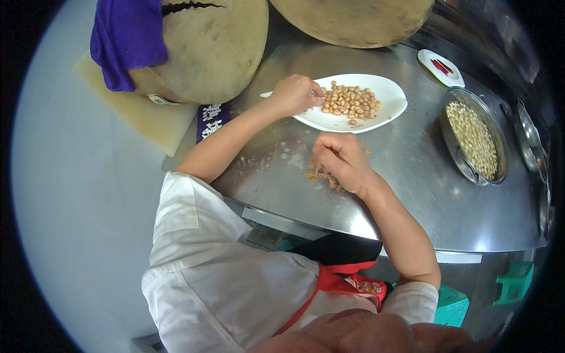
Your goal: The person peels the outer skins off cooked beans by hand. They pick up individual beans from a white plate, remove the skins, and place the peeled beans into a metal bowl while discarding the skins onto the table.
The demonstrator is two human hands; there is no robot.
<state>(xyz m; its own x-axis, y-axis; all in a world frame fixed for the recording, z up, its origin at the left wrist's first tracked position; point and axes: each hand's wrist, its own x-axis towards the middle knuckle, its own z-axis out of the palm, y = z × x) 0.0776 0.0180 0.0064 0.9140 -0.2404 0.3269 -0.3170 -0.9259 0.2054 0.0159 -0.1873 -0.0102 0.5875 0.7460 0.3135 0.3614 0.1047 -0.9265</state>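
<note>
A white oval plate (pixel 390 99) on the steel table holds a heap of brown, skin-on peanuts (pixel 353 103). My left hand (pixel 296 95) reaches over its left side, thumb and fingertips drawn together at the peanuts' edge. Whether a nut sits between those fingertips is hidden. Nearer to me, my right hand (pixel 340 156) is curled above a small pile of brown skins (pixel 320 175), touching or just over it. Its fingertips are turned under, so their contents cannot be seen. To the right, a round bowl (pixel 459 152) is filled with pale, peeled peanuts (pixel 472 139).
Two thick round chopping blocks (pixel 212 57) (pixel 353 20) stand along the far side, one draped with a purple cloth (pixel 128 44). A small white dish (pixel 454 80) holds red pieces. Wet spots (pixel 293 159) mark the steel table (pixel 273 189). Green stools (pixel 516 282) stand below.
</note>
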